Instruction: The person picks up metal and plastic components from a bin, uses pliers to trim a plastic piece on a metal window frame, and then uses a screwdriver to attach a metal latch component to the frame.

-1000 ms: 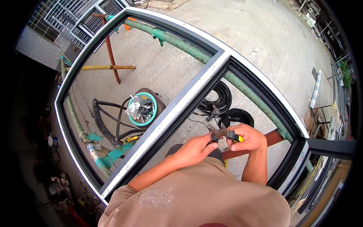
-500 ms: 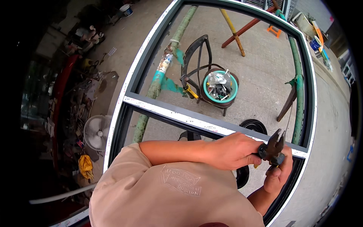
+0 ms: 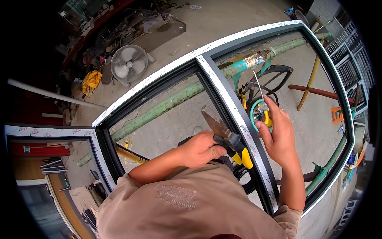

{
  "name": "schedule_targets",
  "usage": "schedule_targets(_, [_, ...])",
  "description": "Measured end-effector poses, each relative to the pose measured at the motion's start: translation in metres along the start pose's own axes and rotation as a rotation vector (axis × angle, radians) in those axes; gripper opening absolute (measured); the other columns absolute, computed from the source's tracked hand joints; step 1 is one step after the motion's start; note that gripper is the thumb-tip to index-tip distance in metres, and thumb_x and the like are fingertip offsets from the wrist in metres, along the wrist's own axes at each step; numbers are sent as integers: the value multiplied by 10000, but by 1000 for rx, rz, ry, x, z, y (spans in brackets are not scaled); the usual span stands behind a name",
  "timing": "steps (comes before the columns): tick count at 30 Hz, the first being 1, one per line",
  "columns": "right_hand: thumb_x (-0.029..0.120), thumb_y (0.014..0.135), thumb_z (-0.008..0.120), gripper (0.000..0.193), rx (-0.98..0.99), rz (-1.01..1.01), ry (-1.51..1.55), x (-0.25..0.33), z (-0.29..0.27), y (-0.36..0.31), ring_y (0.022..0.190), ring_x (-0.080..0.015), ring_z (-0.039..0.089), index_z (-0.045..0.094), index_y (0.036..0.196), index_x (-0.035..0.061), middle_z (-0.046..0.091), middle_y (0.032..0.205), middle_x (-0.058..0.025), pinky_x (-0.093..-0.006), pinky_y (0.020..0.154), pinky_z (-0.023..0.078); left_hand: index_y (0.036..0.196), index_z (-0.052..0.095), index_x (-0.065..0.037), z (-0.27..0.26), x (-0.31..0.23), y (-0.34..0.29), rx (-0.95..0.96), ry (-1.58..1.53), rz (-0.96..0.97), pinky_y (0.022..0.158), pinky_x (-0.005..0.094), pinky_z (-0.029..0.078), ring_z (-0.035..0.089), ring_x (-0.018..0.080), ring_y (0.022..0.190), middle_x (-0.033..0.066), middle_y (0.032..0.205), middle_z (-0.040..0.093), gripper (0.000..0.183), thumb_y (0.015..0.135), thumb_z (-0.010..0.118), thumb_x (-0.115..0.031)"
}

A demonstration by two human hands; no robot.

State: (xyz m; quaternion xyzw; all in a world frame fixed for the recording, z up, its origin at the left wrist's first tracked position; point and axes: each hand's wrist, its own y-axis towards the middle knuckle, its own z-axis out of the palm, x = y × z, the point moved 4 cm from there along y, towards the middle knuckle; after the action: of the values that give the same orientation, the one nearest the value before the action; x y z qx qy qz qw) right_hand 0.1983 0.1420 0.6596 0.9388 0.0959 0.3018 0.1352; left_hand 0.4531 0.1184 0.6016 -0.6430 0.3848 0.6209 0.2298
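I am seeing the left hand closing its fingers round the dark grip of a pair of snips, which has black and yellow handles and broad grey blades pointing up and to the left. The tool is lying just left of the middle bar of a large grey window frame edged with white protective film. The right hand is reaching over that bar from the other side, fingers loosely curled, pinching the lower end of a thin pale strip that is rising upward from the fingertips. Beyond the frame, on the concrete floor, a long green pipe is running under the frame, a white fan is lying flat up left, and a round teal-rimmed tub is sitting behind the right hand.
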Motion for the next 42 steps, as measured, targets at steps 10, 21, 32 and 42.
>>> schedule_targets(10, [276,1067,736,485,181,-91,19,-10,139,198,1107,-434,679,679,1498,60,694,1117,-204,-509,1018,530,1290,709,-7,-96,16,-92,-409,-211,-93,704,298,455,541,114,763,7,882,617,355,1198,594,-330])
schedule_targets(21, [80,992,741,293,66,-360,-133,-18,186,256,1132,-355,615,840,1267,102,675,1035,-121,-481,1037,499,1341,623,20,-184,26,-126,-700,-295,-42,699,272,395,461,89,745,7,861,573,528,1177,581,-480])
schedule_targets(32, [81,933,792,308,101,-438,37,-29,186,267,1295,-390,609,846,1234,115,682,1143,-110,-504,1133,484,1306,607,7,-174,29,-156,-910,-290,-103,675,276,377,436,88,730,2,841,534,495,1190,551,-471])
schedule_targets(42, [374,955,836,700,740,-495,627,155,178,247,1231,-379,662,624,1524,24,685,1309,-206,-453,1090,519,1312,697,-29,-178,10,-141,-865,-238,-200,694,293,429,485,97,777,-6,892,585,324,1218,547,-301])
